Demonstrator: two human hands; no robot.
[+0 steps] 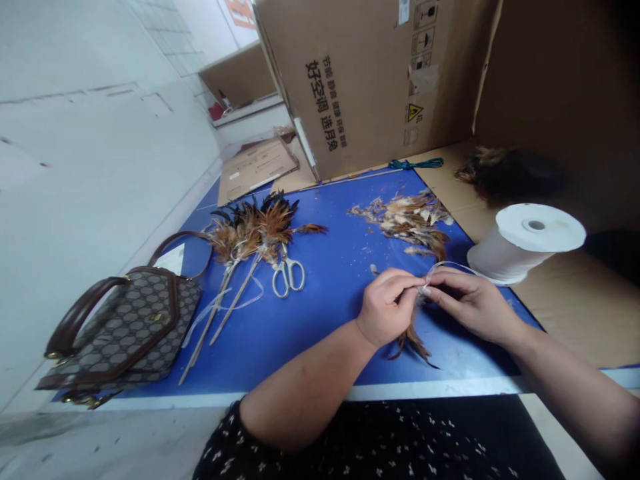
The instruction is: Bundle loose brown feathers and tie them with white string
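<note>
My left hand [390, 305] pinches the base of a small bunch of brown feathers [413, 345], whose dark tips hang down below the fingers. Thumb and forefinger of my right hand [473, 303] are closed on a thin white ribbon [453, 264] at the same spot. That ribbon runs back to a large white spool [510, 257] on the right. The fingertips of both hands nearly meet, so the exact binding point is partly hidden. Beyond the hands lies a loose pile of brown and cream feathers [413, 220] on the blue tabletop [320, 313].
Feather bundles on sticks [255, 230] lie at the left, with scissors [289, 277] beside them. A patterned handbag [135, 327] stands at the far left. Behind is a tall cardboard box [370, 87]; a green cord [417, 163] lies at its foot. Dark feathers [505, 173] rest on cardboard.
</note>
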